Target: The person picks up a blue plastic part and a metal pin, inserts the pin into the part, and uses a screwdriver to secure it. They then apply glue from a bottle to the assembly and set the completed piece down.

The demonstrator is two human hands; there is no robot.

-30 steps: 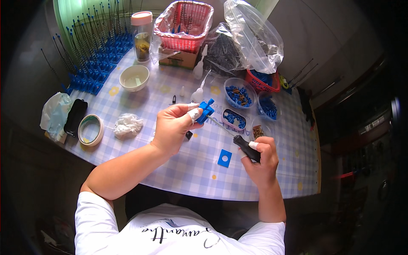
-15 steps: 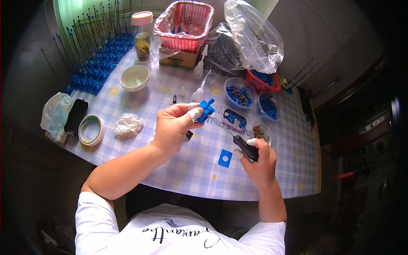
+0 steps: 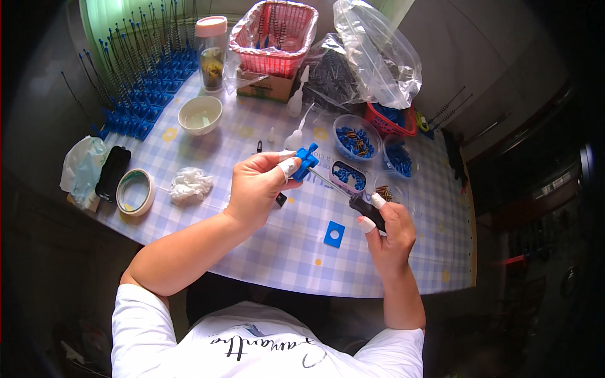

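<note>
Between the wrapped thumb and fingers of my left hand [image 3: 263, 183] is a small blue plastic part [image 3: 306, 162], held above the table. My right hand [image 3: 389, 234] grips the black handle of a screwdriver [image 3: 367, 213], with white wraps on the thumb and a finger. Its metal shaft runs up and left, and the tip meets the blue part; my fingers and the part hide the exact contact. Below the screwdriver lies a flat blue square plate [image 3: 334, 234] with a round hole, untouched on the checked cloth.
Bowls of blue pieces [image 3: 357, 140] and brass screws [image 3: 384, 191] stand beyond my right hand. A white bowl [image 3: 200, 116], tape roll [image 3: 135, 193] and crumpled white bundle [image 3: 191, 185] are at left. Blue bases with upright springs [image 3: 135, 113] fill the far left; a red basket [image 3: 272, 62] stands at the back.
My right hand has shifted slightly right, and its fingers have turned and loosened somewhat on the screwdriver handle. The left hand and the blue part have hardly moved.
</note>
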